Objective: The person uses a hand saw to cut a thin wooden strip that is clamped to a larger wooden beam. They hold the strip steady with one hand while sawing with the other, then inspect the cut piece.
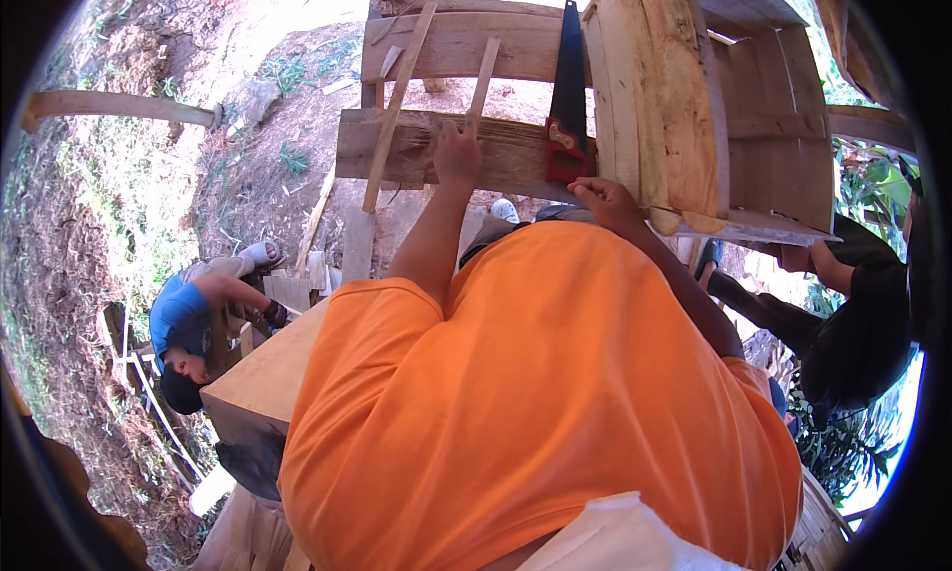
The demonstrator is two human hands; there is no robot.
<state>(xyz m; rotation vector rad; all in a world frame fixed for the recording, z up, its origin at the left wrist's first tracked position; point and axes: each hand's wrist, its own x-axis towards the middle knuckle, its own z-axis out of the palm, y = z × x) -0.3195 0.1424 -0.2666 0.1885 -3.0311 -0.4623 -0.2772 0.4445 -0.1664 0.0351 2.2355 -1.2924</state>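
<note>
My left hand (458, 157) is closed around the lower end of a thin wooden strip (484, 73), above the near plank (362, 140) of the bench. A second, longer wooden strip (401, 100) lies across both planks to its left. A handsaw (569, 70) with a black blade and red handle rests across the planks, blade pointing away. Just below the saw's handle, my right hand (607, 200) has its fingers curled together at the bench's near edge. Whatever it may hold is too small or hidden to tell.
A slatted wooden crate (666, 85) stands at the bench's right end. The far plank (476, 44) has a gap before the near one. A person in blue (188, 313) bends over at the left; another in dark clothes (853, 323) is at the right, hand near the crate.
</note>
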